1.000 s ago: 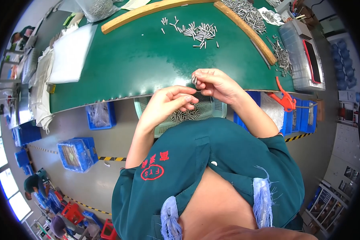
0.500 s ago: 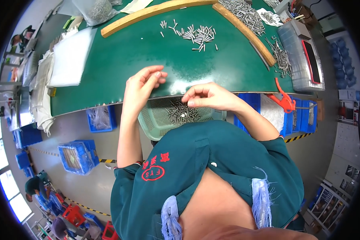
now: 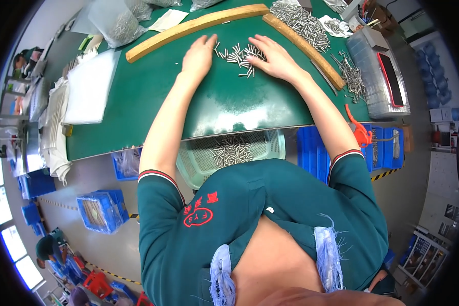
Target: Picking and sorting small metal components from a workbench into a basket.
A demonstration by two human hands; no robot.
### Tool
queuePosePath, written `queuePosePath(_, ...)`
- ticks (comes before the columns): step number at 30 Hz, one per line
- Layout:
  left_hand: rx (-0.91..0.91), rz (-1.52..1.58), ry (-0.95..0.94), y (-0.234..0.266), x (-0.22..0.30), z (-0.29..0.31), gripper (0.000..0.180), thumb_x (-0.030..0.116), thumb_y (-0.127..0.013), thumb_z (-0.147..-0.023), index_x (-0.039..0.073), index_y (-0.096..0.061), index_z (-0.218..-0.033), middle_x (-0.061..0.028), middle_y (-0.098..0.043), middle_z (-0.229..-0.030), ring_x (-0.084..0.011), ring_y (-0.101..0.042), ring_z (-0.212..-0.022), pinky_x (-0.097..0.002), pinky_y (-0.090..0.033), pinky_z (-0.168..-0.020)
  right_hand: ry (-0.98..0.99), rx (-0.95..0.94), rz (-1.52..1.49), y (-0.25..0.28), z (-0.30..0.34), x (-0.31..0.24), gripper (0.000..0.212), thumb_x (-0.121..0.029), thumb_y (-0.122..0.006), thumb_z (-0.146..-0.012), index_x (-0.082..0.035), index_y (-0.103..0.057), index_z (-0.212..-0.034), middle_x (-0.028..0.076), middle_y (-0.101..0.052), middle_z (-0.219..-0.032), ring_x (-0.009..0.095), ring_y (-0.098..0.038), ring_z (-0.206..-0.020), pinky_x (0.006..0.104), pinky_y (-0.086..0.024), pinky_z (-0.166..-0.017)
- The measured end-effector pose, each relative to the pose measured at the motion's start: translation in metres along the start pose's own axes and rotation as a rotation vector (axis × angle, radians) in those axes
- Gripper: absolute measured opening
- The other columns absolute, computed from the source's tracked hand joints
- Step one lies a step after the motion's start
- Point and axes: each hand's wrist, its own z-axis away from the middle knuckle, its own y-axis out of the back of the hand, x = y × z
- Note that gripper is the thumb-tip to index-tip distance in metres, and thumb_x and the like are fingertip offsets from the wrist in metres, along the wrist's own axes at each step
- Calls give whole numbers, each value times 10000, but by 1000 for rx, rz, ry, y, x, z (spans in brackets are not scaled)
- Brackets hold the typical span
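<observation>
Pins (image 3: 235, 56) scattered at table's (image 3: 148, 102) far side.
Flanked by left hand (image 3: 197, 57), loosely spread, and right hand (image 3: 275, 57), thumb spread wide.

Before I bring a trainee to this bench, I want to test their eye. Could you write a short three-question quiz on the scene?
1. True or false: the left hand lies on the white sheets.
2. Where is the light-green basket?
a) On the wooden strips
b) Between the person's shirt and the near edge of the table
c) Under the white sheets
3. What lies on top of the clear plastic box at the right?

Key: 1. False; it is beside the loose metal pins. 2. b. 3. A red-edged phone.
</observation>
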Motion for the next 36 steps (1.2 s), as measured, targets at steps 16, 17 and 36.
queuePosePath(16,-80,179,-156,25,38,68,297,36,-455,-818,10,-565,-1093,-154,-531,-1196,-294,-505,-1122,-368,-424,-938,342,-188,-137,-8,14,-39,625,-475,-511,-860,-43,-415,-1302,123,-377,-1383,263,-280,-1324,405,-190,-1105)
queuePosePath(17,-80,205,-154,27,39,72,299,32,-465,-815,14,-565,-1096,-154,-530,-1198,-293,-503,-1124,-369,-422,-941,343,-207,-176,-6,15,-40,612,-462,-511,-864,-42,-417,-1300,124,-384,-1378,263,-288,-1321,405,-192,-1104)
queuePosePath(36,93,174,-161,28,84,73,146,153,-633,-770,96,-661,-901,-75,-569,-808,-257,-523,-810,-363,-439,-741,-143,120,-111,11,82,-72,163,-183,-607,-817,-133,-629,-971,41,-567,-895,217,-591,-810,319,-477,-706)
